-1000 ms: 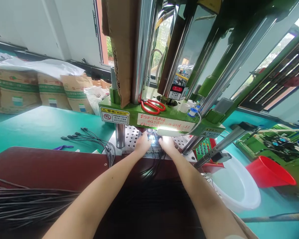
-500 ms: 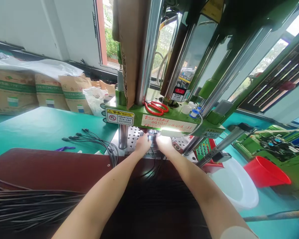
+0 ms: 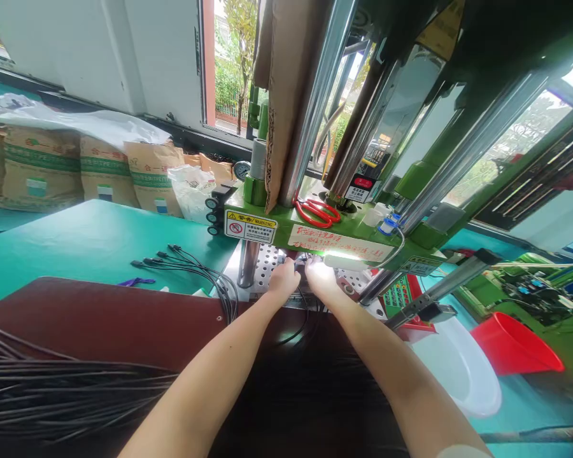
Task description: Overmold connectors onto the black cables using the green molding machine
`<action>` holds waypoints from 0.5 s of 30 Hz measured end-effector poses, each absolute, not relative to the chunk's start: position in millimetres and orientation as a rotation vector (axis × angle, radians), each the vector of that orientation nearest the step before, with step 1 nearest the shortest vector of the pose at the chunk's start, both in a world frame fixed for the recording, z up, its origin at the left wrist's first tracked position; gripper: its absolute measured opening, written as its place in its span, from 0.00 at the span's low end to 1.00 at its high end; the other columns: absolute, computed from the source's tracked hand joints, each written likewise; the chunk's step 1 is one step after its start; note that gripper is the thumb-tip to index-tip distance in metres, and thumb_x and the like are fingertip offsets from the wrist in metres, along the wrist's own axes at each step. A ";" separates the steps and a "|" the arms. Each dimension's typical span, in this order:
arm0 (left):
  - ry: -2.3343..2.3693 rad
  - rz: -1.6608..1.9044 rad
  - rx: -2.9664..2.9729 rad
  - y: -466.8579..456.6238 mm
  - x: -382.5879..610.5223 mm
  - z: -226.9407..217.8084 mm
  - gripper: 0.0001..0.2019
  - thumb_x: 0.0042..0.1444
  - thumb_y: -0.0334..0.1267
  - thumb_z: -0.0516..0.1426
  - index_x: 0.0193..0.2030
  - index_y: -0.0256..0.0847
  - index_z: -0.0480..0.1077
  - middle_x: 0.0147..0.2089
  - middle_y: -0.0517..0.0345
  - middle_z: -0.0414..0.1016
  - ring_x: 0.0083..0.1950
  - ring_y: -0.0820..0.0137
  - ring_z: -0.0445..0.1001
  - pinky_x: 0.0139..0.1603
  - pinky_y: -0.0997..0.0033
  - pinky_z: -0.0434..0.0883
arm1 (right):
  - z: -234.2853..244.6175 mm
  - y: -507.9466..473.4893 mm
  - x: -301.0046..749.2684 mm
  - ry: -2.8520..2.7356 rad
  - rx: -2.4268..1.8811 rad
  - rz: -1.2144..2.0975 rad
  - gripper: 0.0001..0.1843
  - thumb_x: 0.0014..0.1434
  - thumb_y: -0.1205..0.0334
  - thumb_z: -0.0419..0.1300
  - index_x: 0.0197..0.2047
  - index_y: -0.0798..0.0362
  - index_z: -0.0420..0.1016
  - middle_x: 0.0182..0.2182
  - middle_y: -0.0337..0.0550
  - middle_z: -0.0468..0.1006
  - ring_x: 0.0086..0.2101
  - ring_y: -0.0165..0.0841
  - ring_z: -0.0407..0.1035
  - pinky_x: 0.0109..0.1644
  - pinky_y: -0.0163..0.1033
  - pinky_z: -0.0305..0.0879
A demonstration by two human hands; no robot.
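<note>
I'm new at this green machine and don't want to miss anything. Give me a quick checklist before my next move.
1. Hands out of the gap below the green beam: not ok; left hand and right hand both reach into it.
2. Lamp lit over the work: ok.
3. Red-handled scissors out of the gap: ok; they rest on top of the beam.
4. Left-side cables apart from both hands: ok.
5. Grip on the small parts at the fingertips: cannot tell; too small and partly hidden.
</note>
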State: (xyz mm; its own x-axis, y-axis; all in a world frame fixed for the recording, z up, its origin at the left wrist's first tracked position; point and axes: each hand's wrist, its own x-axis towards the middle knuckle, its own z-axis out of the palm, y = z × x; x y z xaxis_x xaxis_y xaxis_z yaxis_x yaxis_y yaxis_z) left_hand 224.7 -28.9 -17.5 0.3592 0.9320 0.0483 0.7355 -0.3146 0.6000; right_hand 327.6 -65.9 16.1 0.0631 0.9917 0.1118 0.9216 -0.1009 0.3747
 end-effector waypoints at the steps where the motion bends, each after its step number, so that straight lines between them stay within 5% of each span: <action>1: 1.440 0.539 2.145 -28.9 224.2 -17.2 0.15 0.54 0.34 0.48 0.49 0.37 0.62 0.40 0.45 0.74 0.45 0.61 0.72 0.45 0.64 0.64 | 15.9 -64.7 326.0 1.956 2.135 0.492 0.17 0.55 0.78 0.47 0.47 0.66 0.67 0.40 0.63 0.73 0.39 0.41 0.72 0.40 0.43 0.68; 7: 1.403 0.556 2.152 -28.2 222.8 -16.9 0.17 0.53 0.33 0.48 0.51 0.35 0.62 0.41 0.45 0.74 0.47 0.61 0.72 0.47 0.65 0.63 | 18.4 -56.4 322.1 1.954 2.189 0.368 0.19 0.56 0.78 0.46 0.49 0.64 0.67 0.43 0.62 0.72 0.41 0.40 0.71 0.47 0.45 0.65; 15: 1.398 0.557 2.138 -25.8 225.1 -22.1 0.19 0.54 0.33 0.47 0.53 0.36 0.61 0.43 0.45 0.74 0.48 0.61 0.71 0.48 0.65 0.63 | 21.7 -47.0 336.7 1.919 2.397 0.182 0.18 0.58 0.72 0.47 0.49 0.59 0.70 0.43 0.51 0.75 0.44 0.36 0.70 0.48 0.37 0.63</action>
